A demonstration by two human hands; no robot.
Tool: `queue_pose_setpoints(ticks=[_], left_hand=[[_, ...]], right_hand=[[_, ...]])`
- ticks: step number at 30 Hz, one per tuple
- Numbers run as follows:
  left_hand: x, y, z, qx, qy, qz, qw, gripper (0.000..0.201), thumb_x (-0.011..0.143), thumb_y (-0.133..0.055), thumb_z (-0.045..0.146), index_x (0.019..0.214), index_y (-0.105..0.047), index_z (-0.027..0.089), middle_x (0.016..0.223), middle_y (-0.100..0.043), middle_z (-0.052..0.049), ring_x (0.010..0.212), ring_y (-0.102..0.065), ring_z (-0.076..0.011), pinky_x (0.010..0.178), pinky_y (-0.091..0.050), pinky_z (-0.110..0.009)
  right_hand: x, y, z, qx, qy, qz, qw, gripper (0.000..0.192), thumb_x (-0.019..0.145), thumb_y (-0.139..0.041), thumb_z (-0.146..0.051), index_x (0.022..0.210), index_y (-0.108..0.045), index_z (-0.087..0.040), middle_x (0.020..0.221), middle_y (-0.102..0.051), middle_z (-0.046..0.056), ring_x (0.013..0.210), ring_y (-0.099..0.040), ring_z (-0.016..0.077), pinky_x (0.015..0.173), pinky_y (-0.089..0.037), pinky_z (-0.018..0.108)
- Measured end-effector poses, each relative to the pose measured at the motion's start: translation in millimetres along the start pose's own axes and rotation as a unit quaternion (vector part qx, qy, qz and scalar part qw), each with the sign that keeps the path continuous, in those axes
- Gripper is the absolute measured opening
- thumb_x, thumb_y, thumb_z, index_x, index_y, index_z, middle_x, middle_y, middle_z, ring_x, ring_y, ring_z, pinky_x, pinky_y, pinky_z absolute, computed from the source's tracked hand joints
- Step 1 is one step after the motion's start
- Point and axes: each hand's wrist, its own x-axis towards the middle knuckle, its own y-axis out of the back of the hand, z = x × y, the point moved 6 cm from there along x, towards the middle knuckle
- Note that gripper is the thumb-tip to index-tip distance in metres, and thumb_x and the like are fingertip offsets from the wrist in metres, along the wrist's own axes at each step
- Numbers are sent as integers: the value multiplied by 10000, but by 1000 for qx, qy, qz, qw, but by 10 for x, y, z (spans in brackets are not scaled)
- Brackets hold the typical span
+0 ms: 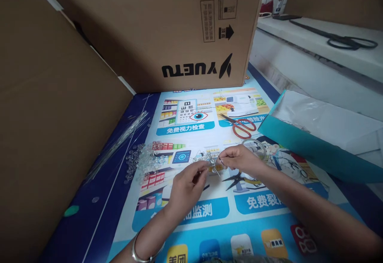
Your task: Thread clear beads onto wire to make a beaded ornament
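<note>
Teal-and-white box (308, 147) on the right, lid off, crumpled clear plastic (299, 109) inside; the rest of its contents I can't make out. Table cover (191, 137) is a printed poster, blue borders. Brown cardboard (179, 28) stands behind, YUETU upside down; more on the left. Pale ledge (317, 34) at right carries big black shears (341, 40) and a bottle (280, 2).

Count: one red-handled scissors (234, 122), one pliers (237, 180), one wire coil (254, 140), one wire bundle (119, 143), one bead pile (143, 161), too many beads to count. Two hands: left hand (188, 181) pinches the beaded wire piece (213, 163), mid-table between both; right hand (239, 159) pinches its right edge, exact strand too small to tell.
</note>
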Motion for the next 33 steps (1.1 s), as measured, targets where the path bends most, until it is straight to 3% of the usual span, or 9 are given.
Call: queue_pose_setpoints(ticks=[16,33], left_hand=[[7,10,16,52,18,-19,998,112,802,-534,194,901,-584,178,756,-622,-3,602,-538,-87,588,-436,-199],[-2,4,37,54,3,-15,998,143,792,-536,179,919,-601,175,780,-640,-27,619,-555,-104,587,-451,-206]], right_hand=[[38,-87,47,6,13,-62,998,135,729,-527,-219,676,-614,-131,549,-506,-28,490,-375,61,458,-283,183],[24,-65,38,39,11,-44,998,137,749,-542,-250,715,-615,-139,567,-532,-20,480,-385,63,459,-289,194]])
